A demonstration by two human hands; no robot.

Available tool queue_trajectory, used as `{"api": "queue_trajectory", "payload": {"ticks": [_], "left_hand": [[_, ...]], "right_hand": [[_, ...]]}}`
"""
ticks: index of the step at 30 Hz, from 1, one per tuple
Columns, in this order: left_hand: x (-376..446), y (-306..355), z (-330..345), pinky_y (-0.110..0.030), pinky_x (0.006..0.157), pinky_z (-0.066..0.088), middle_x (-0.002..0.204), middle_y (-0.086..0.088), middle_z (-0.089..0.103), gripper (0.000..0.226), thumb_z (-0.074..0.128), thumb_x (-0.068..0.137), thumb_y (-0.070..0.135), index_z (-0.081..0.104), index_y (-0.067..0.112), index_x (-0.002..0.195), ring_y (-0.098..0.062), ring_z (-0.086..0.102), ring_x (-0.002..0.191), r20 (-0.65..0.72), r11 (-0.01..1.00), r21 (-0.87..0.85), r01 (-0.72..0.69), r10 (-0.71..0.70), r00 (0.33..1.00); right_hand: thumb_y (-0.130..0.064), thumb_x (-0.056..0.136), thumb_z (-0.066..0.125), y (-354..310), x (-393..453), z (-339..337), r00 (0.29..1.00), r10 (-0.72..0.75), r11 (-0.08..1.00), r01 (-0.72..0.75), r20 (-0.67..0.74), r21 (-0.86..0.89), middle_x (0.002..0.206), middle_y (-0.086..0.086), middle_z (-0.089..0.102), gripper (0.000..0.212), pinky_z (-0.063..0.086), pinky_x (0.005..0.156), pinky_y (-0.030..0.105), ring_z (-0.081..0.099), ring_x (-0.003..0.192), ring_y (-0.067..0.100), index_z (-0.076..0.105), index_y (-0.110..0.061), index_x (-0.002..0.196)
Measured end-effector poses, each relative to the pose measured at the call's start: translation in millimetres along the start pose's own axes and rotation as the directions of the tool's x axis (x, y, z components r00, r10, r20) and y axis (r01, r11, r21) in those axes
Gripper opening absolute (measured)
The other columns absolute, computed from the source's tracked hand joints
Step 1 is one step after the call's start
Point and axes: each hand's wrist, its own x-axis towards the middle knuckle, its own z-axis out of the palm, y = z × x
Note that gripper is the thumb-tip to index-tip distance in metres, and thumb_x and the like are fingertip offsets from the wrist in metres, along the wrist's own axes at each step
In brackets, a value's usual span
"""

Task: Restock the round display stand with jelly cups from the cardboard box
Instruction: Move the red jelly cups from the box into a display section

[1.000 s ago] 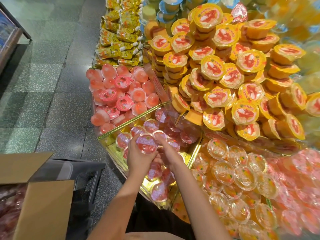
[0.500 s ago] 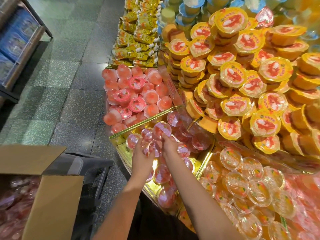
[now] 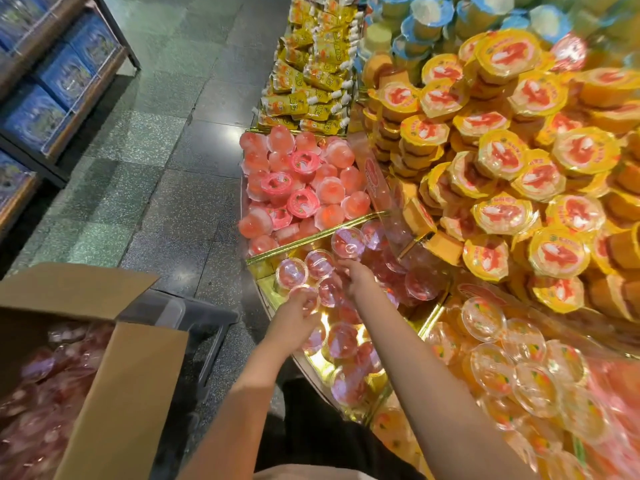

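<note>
Shelves (image 3: 52, 81) of blue packs are sitting at far left; their print is too blurred to read. Below, the cardboard box (image 3: 114, 386) is standing open, holding red jelly cups in clear wrap. Beside it, the left hand (image 3: 294, 317) is curling its fingers round a jelly cup (image 3: 304, 296) over the stand's (image 3: 313, 244) gold-floored compartment. Just right, the right hand (image 3: 358, 277) is reaching among red cups there; whether it is gripping one, I cannot tell. Pink cups (image 3: 298, 188) are filling the next compartment up. Yellow-lidded cups (image 3: 502, 161) are piling up at right, their red lettering illegible.
</note>
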Motion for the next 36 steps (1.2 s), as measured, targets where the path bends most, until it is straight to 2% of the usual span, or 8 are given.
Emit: {"api": "queue_trajectory", "payload": {"ticks": [2,4,8,12,17,25,30,36], "left_hand": [[-6.2,-4.3,-7.3,-0.032,0.096,0.048,0.128,-0.004,0.059,0.045,0.059,0.092,0.017,0.05,0.02,0.136,-0.019,0.059,0.109,0.023,1.0,0.004,0.004,-0.004,1.0],[-14.3,-11.0,-16.1,-0.031,0.093,0.048,0.125,-0.005,0.06,0.043,0.06,0.092,0.021,0.051,0.022,0.135,-0.02,0.06,0.105,0.038,1.0,0.024,0.006,-0.007,0.999],[-34.5,-29.8,-38.9,-0.024,0.075,0.043,0.109,0.001,0.062,0.036,0.059,0.093,0.025,0.055,0.025,0.129,-0.015,0.06,0.092,0.04,0.997,0.082,-0.007,0.003,0.999],[-55.5,-62.0,-65.9,-0.024,0.09,0.044,0.124,-0.006,0.06,0.043,0.059,0.093,0.022,0.052,0.019,0.135,-0.02,0.06,0.107,-0.035,0.995,0.067,0.07,-0.068,0.997],[-93.7,-118.8,-103.3,-0.025,0.087,0.042,0.115,-0.008,0.059,0.043,0.06,0.093,0.018,0.05,0.009,0.135,-0.025,0.06,0.105,-0.159,0.982,-0.066,0.175,-0.183,0.97],[-197.5,-243.6,-144.9,-0.031,0.095,0.046,0.119,-0.008,0.066,0.043,0.06,0.092,0.015,0.052,0.011,0.134,-0.023,0.062,0.106,-0.355,0.882,-0.354,0.312,-0.436,0.827],[-277.4,-322.2,-146.3,-0.033,0.091,0.048,0.12,-0.006,0.065,0.038,0.058,0.093,0.019,0.056,0.017,0.131,-0.024,0.062,0.107,-0.481,0.785,-0.477,0.396,-0.61,0.63],[-357.9,-409.5,-124.1,-0.049,0.107,0.034,0.112,-0.013,0.066,0.027,0.064,0.086,0.023,0.068,0.015,0.112,-0.034,0.053,0.117,-0.649,0.639,-0.603,0.478,-0.741,0.173]], "right_hand": [[-0.011,0.098,0.047,5.8,-11.9,2.0,0.997,0.042,0.998,-0.04,0.057,-0.043,0.062,0.004,0.054,0.021,0.051,0.062,0.013,0.044,0.054,0.015,0.051,-0.009,0.078],[-0.012,0.1,0.041,11.5,-28.7,9.3,0.993,0.054,0.994,-0.044,0.105,-0.095,0.05,0.002,0.048,0.024,0.041,0.045,0.015,0.038,0.048,0.013,0.047,-0.009,0.077],[-0.008,0.099,0.04,25.3,-61.7,40.5,0.975,0.009,0.983,0.033,0.222,-0.181,0.058,0.005,0.045,0.027,0.032,0.036,0.018,0.038,0.034,0.01,0.046,-0.009,0.073],[-0.009,0.097,0.046,49.4,-85.4,85.2,0.955,-0.041,0.922,0.15,0.295,-0.356,0.051,0.003,0.056,0.023,0.04,0.044,0.02,0.05,0.038,0.011,0.053,-0.01,0.075],[0.001,0.093,0.053,104.8,-113.7,148.4,0.876,-0.054,0.693,0.379,0.479,-0.614,0.044,-0.005,0.06,0.019,0.044,0.042,0.015,0.056,0.037,0.004,0.055,-0.014,0.081],[-0.004,0.09,0.06,249.0,-162.2,232.8,0.782,0.253,0.287,0.503,0.57,-0.816,0.069,0.004,0.06,0.015,0.047,0.048,0.02,0.059,0.054,0.009,0.056,-0.003,0.105],[-0.002,0.091,0.055,345.6,-193.8,258.9,0.747,0.397,0.101,0.543,0.534,-0.834,0.074,0.007,0.059,0.029,0.046,0.05,0.018,0.056,0.056,0.01,0.054,0.003,0.12],[0.0,0.093,0.053,447.0,-207.6,274.1,0.761,0.516,-0.142,0.529,0.393,-0.837,0.067,0.006,0.061,0.024,0.037,0.035,0.012,0.054,0.037,0.003,0.051,-0.001,0.117]]}}
